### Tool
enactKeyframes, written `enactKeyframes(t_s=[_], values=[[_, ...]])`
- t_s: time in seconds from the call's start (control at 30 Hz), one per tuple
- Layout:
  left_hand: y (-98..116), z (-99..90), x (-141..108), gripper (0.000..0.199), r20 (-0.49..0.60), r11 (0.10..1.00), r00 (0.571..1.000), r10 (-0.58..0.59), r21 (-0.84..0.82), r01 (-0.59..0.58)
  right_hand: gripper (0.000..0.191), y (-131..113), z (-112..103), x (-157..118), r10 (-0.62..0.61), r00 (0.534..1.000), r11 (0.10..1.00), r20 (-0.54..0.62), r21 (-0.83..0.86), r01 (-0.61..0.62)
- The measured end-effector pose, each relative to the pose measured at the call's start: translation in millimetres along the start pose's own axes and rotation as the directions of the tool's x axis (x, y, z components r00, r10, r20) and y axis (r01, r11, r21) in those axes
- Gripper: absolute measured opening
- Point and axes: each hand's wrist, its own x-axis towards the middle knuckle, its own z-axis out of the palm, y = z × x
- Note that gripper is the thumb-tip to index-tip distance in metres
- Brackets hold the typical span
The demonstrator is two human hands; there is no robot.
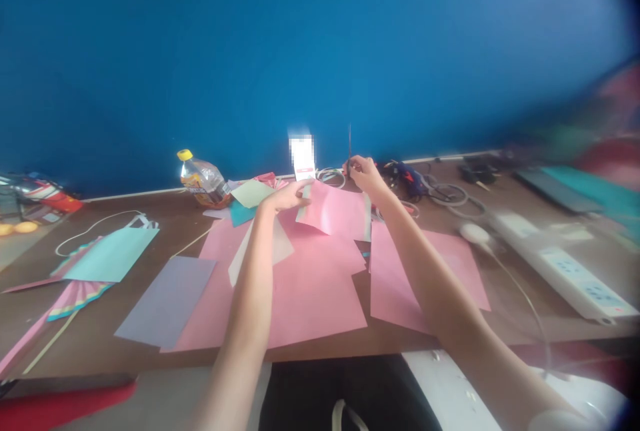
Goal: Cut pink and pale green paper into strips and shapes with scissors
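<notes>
My left hand [289,197] pinches the left edge of a small curved pink paper [340,212] with pale strips along its sides, raised above the table. To the right and a little higher, my right hand [364,172] is closed on scissors [349,151], whose blades point up. Under my hands lies a large pink sheet [315,297]. Another pink sheet [395,284] lies partly beneath my right forearm. A cream paper piece [283,244] rests on the large sheet, partly hidden by my left arm.
A grey-purple sheet [167,301] and light blue paper [113,254] lie at the left. Behind are a bottle [203,181], a phone [303,157] and tangled cables [450,194]. A white power strip [570,271] sits at the right.
</notes>
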Motion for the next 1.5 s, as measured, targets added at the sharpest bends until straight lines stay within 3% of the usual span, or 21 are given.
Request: enactKeyframes(t_s=[0.27,0.5,0.7,1.0,1.2,1.27,1.37,1.5], values=[[4,-1.8,-2,0.068,-0.005,0.995,1.0,-0.002,-0.098,0.002,0.01,0,-2,-3,-0.001,1.0,0.979,0.017,0.205,-0.002],[1,-2.1,-1,0.086,0.045,0.986,0.995,0.09,-0.148,-0.083,0.007,2,1,-2,-0.038,0.999,0.94,-0.034,0.337,0.048],[0,-3.4,-2,0.097,0.076,0.971,0.986,0.15,-0.199,-0.132,0.011,13,8,3,0.024,0.999,0.893,-0.027,0.45,-0.009],[-7,-1.2,3,0.099,0.031,0.985,0.992,0.122,-0.125,-0.117,0.011,12,8,0,0.022,0.996,0.915,0.087,0.401,-0.055],[9,-1.5,-5,0.084,0.064,0.972,0.983,0.17,-0.172,-0.157,0.022,7,10,-6,-0.037,0.98,0.956,0.195,0.293,-0.022],[14,-0.5,-5,0.067,0.026,0.967,0.984,0.178,-0.192,-0.17,0.026,6,11,-8,-0.027,0.98,0.968,0.199,0.25,-0.024],[16,1.4,-1,0.045,-0.134,0.969,0.977,0.165,-0.165,-0.186,0.027,4,10,-11,-0.046,0.983,0.988,0.177,0.153,0.019],[11,1.2,5,0.033,-0.307,0.97,0.936,0.172,-0.113,-0.215,0.022,3,3,-12,-0.129,0.972,0.989,0.197,0.093,0.112]])
